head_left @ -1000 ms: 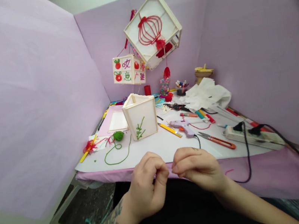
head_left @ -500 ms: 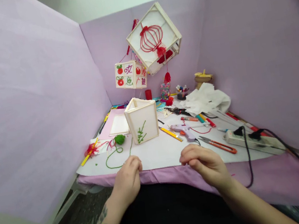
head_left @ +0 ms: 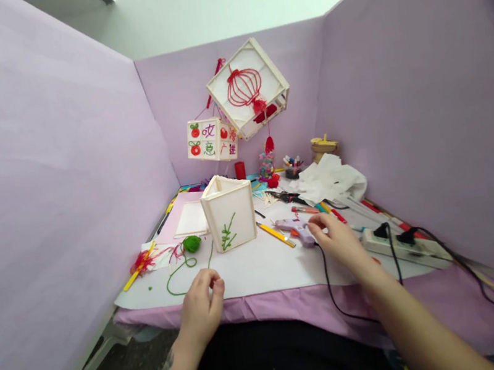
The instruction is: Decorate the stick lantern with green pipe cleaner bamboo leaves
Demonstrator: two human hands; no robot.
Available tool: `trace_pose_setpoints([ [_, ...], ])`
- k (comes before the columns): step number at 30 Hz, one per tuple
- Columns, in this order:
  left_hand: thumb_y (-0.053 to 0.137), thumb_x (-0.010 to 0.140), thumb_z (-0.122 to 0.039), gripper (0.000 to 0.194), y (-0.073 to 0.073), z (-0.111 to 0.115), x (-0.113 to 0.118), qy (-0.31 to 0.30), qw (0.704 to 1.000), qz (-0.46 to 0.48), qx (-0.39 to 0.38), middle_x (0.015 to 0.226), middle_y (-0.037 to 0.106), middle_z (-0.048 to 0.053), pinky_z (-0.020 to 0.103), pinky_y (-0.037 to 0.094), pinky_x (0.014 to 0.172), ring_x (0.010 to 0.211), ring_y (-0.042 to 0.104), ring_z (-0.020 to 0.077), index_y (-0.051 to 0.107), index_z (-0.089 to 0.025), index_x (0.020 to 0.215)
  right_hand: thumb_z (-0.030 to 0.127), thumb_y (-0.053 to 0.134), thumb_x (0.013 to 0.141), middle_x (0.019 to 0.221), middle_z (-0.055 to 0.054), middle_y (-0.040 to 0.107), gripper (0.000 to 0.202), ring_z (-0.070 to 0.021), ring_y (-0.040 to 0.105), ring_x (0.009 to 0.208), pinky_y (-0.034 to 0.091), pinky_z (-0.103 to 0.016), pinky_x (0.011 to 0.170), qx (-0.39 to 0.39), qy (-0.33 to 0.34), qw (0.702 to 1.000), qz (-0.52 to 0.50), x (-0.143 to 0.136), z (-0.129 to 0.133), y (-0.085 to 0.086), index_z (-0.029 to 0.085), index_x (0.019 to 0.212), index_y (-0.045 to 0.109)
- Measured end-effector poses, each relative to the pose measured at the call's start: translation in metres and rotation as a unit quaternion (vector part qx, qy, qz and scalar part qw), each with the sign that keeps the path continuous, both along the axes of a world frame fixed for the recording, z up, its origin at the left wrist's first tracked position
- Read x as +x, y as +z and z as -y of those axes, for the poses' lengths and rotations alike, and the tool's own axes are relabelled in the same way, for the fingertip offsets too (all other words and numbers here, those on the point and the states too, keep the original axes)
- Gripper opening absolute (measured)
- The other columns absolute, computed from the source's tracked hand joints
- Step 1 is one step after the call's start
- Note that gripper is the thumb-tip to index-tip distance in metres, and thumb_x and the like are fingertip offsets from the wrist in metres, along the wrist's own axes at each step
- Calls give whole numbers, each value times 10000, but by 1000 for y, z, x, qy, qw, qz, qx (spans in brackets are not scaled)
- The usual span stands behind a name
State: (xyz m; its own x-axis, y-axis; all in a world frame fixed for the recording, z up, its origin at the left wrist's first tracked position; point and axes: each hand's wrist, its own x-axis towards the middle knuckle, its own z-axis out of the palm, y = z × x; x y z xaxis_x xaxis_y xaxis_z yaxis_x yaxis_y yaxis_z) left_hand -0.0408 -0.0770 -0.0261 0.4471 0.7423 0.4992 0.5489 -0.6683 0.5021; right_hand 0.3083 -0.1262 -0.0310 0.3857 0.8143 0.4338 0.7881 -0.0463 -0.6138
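My right hand [head_left: 336, 238] is at the rear end of the lilac glue gun [head_left: 301, 231], its fingers curled against the handle side; whether they grip it is hard to tell. At the front edge of the table, my left hand [head_left: 203, 298] rests with fingers curled in, close to a green yarn strand; the fingertips are partly hidden. Behind it stands a white three-sided frame box [head_left: 232, 220] with a green bamboo design on its front. A green yarn ball [head_left: 191, 244] lies left of the box.
A yellow cutter [head_left: 276, 235] lies right of the box. Farther right are a white power strip [head_left: 407, 247] with black cables and crumpled white cloth [head_left: 333, 180]. Two decorated lanterns [head_left: 247, 88] hang above the back. Red yarn [head_left: 141, 263] lies at left.
My right hand has moved right and forward to the glue gun, now covering the scissors' spot. My left hand stays near the table edge. The view has tilted upward.
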Motion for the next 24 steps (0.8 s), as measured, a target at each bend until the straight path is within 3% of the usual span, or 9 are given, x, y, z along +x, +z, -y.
trace_pose_setpoints([
  [4,345,941,-284,241,-7,-17,-13,67,998,5,5,778,614,46,323,499,730,767,614,205,544,-204,834,389,525,851,879,-109,680,241,-267,620,841,445,-367,741,-31,-24,999,13,-6,-5,-11,178,860,641],
  [8,458,876,-262,264,0,-37,-20,141,983,-116,-22,1069,657,101,349,499,868,981,626,235,596,-171,1082,389,533,857,993,-131,658,270,-269,605,900,444,-369,782,-25,-28,999,24,-15,-10,-19,166,967,637],
  [11,458,898,-307,275,9,-50,-10,163,969,-180,-37,1087,657,117,382,477,919,1038,616,270,651,-175,1042,396,521,869,1050,-117,636,289,-246,598,914,447,-351,787,-6,-16,1000,26,-22,-12,-20,175,1034,606],
  [15,486,881,-313,265,12,-70,16,172,958,-221,-53,997,667,160,409,502,799,939,648,316,685,-141,908,441,500,874,798,-61,594,283,-216,562,747,426,-336,695,10,-17,999,30,-24,-5,-19,208,718,537],
  [18,486,856,-229,225,8,-75,24,174,953,-237,-67,918,678,182,404,499,749,870,664,320,677,-112,831,453,526,851,711,-34,550,314,-204,530,700,413,-325,654,39,-19,999,19,-22,7,-20,222,645,470],
  [21,424,888,-220,247,4,-63,4,181,955,-224,-73,909,688,138,356,498,743,842,669,266,654,-149,832,436,558,840,744,-30,576,263,-194,529,693,417,-312,634,72,-2,997,-7,-21,21,-20,218,700,511],
  [24,386,918,-274,266,4,-46,-37,203,958,-194,-67,938,688,87,322,500,796,888,658,226,632,-195,854,416,583,842,779,-32,596,235,-183,529,679,427,-304,627,96,21,995,-16,-27,29,-16,217,726,537],
])
